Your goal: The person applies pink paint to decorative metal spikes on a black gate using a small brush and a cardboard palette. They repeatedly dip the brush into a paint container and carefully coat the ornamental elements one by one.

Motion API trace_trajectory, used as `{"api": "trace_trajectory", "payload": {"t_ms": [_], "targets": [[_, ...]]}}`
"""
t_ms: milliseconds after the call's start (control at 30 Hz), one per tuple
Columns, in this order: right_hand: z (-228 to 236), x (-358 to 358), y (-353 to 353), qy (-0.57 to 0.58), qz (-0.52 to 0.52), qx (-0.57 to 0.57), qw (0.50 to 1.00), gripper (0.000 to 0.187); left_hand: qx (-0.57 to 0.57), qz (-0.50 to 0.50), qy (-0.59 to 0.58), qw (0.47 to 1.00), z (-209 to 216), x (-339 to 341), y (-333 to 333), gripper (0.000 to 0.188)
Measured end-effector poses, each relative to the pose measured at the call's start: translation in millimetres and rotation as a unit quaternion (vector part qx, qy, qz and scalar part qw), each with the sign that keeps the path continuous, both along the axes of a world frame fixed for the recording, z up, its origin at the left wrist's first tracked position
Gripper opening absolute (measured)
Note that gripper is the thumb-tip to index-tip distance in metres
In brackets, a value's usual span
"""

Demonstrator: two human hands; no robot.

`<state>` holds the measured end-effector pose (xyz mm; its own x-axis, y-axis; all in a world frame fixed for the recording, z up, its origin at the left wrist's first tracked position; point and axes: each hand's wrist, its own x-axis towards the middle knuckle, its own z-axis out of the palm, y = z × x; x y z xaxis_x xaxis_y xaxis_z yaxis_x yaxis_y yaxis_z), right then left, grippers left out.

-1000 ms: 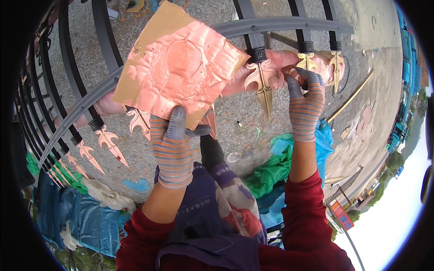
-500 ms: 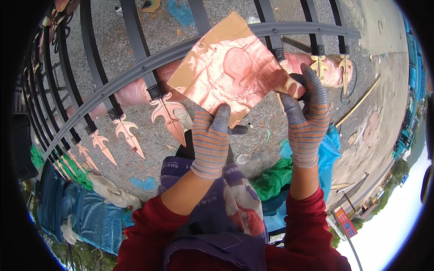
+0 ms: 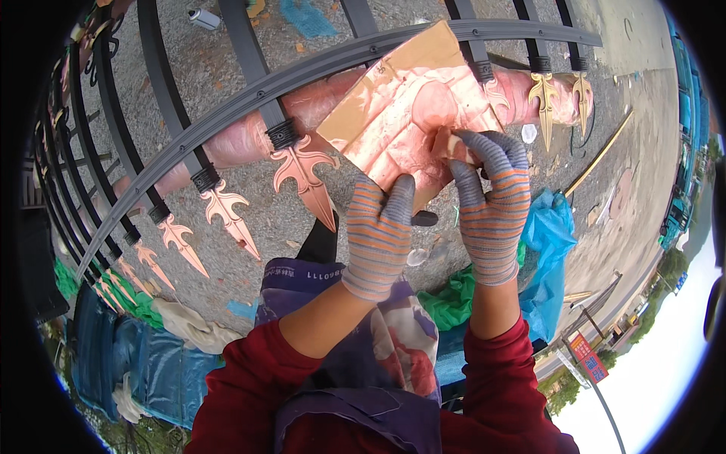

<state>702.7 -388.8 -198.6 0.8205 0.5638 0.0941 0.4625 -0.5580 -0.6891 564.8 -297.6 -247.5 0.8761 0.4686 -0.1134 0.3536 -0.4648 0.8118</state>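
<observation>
My left hand (image 3: 378, 238), in a grey and orange striped glove, grips the lower edge of a square piece of cardboard (image 3: 401, 98), thumb on top. Wet-looking copper-pink paint covers most of its face, with a thicker round puddle near the middle. Between the gloved fingertips of my right hand (image 3: 493, 208) is a small sponge (image 3: 451, 145) stained with the same paint, resting on the cardboard at the puddle's lower edge. Beyond the cardboard, a black metal fence panel (image 3: 261, 89) carries copper-pink spear finials (image 3: 304, 178); those at the right look more golden (image 3: 544, 98).
A long plastic-wrapped roll (image 3: 234, 144) lies under the fence. Green plastic (image 3: 454, 303) and a blue plastic bag (image 3: 548, 242) are beside my right arm. A spray can (image 3: 204, 18) lies beyond the rail. At the right, a thin pole (image 3: 601, 151) rests on the ground.
My right hand has moved left and inward, bringing the sponge from the cardboard's right corner to the puddle. My left hand and the cardboard have shifted slightly right.
</observation>
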Motion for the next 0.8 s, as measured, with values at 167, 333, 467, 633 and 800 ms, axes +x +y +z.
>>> {"api": "trace_trajectory", "payload": {"t_ms": [167, 333, 467, 633, 800], "targets": [[-1.1, 7.0, -20.0, 0.004, -0.056, -0.033, 0.998, 0.027, 0.168, -0.021, -0.028, 0.985, -3.1, 1.3, 0.7, 0.031], [-5.3, 32.1, -70.6, -0.002, -0.136, -0.053, 0.989, 0.025, -0.274, 0.247, -0.061, 0.927, 1.3, 5.4, 10.6, 0.037], [-39.0, 65.4, -62.4, -0.080, -0.022, -0.076, 0.994, 0.024, -0.404, 0.337, -0.086, 0.846, 12.4, 24.9, 11.2, 0.036], [-50.4, 51.0, -93.7, -0.009, 0.016, -0.093, 0.996, 0.015, -0.433, 0.389, -0.094, 0.808, 18.2, 30.4, 6.9, 0.036], [-48.5, 58.2, -96.7, 0.007, 0.003, -0.076, 0.997, 0.016, -0.473, 0.360, -0.120, 0.795, 26.5, 34.6, -4.8, 0.037]]}}
